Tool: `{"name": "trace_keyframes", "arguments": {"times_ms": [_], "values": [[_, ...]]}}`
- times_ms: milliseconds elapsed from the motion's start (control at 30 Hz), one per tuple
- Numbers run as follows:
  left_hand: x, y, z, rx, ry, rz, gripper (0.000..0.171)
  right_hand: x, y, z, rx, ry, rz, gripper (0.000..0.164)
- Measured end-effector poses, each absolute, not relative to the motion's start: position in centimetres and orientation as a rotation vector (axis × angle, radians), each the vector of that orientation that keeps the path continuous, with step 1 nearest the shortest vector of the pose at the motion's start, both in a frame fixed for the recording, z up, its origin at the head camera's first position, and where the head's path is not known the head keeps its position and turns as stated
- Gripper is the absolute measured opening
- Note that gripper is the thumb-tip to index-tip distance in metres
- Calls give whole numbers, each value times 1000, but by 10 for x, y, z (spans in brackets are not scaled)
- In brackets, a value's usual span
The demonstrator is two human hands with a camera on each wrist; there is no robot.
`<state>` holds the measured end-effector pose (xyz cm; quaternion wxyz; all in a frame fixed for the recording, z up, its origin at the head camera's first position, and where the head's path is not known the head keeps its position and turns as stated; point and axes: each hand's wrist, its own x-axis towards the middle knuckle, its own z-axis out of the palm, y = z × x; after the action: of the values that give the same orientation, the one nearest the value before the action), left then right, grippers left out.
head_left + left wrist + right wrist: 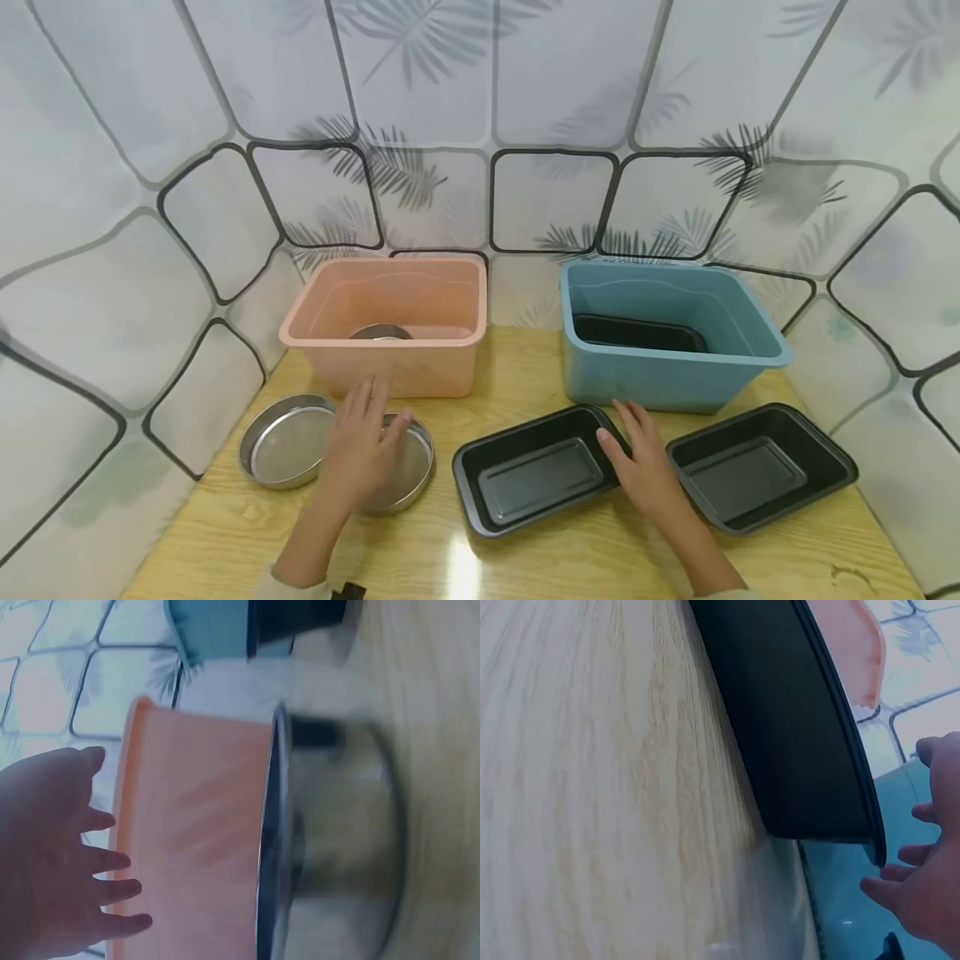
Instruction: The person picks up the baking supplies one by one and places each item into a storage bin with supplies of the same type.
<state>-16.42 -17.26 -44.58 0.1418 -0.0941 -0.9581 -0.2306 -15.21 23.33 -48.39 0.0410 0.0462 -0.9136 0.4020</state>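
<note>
My left hand hovers over the left edge of a round metal cake pan, its fingers extended; in the left wrist view they are spread apart and hold nothing. Left of it lies a second round cake pan. At the right end of a black loaf pan is my right hand, with its thumb over the rim in the head view. The right wrist view shows those fingers loosely extended beside the loaf pan's end; whether they touch it I cannot tell. Another black pan sits to the right.
A pink bin stands at the back left with a round metal pan inside. At the back right, a blue bin contains a black pan. A patterned curtain surrounds the wooden table behind and at the sides.
</note>
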Motion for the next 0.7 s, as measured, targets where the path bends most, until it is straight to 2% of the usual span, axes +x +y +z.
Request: {"name": "trace_keyframes", "arguments": {"times_ms": [233, 500, 700], "values": [[-184, -210, -428, -171, -2647, -857, 63, -157, 240, -492, 168, -2695, 1507, 63], [-211, -258, -406, -87, -2560, -985, 63, -160, 244, -499, 23, -2693, 1673, 65], [-238, -294, -399, -63, -2506, -1043, 59, -164, 242, -503, -12, -2654, 1715, 59]]}}
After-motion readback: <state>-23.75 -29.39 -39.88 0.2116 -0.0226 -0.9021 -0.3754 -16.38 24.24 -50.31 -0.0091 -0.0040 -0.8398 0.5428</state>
